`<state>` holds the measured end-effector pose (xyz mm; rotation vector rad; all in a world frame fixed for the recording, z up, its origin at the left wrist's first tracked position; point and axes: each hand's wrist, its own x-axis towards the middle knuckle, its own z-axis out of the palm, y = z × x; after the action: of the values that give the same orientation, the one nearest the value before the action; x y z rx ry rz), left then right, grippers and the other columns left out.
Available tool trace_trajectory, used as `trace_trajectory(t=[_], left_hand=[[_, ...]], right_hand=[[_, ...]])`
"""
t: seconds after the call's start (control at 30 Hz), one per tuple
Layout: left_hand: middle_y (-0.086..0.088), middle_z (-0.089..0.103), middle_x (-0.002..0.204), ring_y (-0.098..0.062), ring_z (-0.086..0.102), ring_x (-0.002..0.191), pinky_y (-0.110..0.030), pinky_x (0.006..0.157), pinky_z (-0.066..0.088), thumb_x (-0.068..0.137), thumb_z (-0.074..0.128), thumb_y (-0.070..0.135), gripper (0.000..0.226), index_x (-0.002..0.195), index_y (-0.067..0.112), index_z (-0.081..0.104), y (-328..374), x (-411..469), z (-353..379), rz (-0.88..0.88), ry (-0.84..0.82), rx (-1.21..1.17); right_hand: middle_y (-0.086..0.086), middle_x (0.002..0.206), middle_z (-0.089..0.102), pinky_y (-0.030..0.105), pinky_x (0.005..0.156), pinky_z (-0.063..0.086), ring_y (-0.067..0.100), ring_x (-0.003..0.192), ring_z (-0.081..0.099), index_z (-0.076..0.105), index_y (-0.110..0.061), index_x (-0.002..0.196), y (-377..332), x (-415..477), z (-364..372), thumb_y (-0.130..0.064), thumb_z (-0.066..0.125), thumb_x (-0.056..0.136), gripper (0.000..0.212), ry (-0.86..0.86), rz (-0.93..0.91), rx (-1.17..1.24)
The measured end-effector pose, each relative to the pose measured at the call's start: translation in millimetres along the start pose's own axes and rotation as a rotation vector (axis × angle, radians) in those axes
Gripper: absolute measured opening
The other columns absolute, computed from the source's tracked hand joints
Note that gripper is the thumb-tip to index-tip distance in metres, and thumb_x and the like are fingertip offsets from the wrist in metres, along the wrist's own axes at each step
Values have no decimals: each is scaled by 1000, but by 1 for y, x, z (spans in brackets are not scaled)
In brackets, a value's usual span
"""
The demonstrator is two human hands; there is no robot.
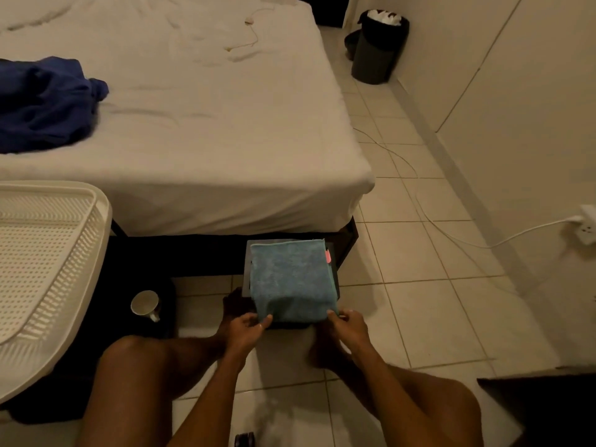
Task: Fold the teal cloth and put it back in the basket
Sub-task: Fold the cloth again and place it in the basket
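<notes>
The teal cloth lies folded into a rough square on a dark box or stand on the floor at the foot of the bed. A small pink tag shows on its right edge. My left hand pinches the cloth's near left corner. My right hand pinches the near right corner. The near edge of the cloth hangs over the front of the dark stand. The white perforated plastic basket stands at the far left, away from both hands, and nothing shows inside it.
A bed with a white sheet fills the upper middle, with a dark blue garment on it. A mug sits on a dark stool at left. A black bin stands by the wall; a white cable crosses the tiled floor. My legs frame the bottom of the view.
</notes>
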<state>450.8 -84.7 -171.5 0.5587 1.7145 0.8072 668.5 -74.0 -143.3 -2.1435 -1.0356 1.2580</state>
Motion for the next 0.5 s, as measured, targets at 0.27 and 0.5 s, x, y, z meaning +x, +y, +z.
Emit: trace_trajectory(t=[0.27,0.5], left_hand=[[-16,66,86,-26,64,82,-26,62,54,87,71,17,19,83,0,64,22,-33,-24,-11,-117,-45],[-27,66,101,-16,67,52,-20,40,49,81,77,17,33,104,-2,62,89,-69,-48,-50,-180,-145]], right_hand=[[11,89,74,43,75,63,28,74,76,69,-6,92,-16,-21,-25,-29,70,91,24,-41,24,138],[18,108,66,39,77,63,34,92,72,65,0,107,-65,-55,-56,-18,70,91,25,-144,9,338]])
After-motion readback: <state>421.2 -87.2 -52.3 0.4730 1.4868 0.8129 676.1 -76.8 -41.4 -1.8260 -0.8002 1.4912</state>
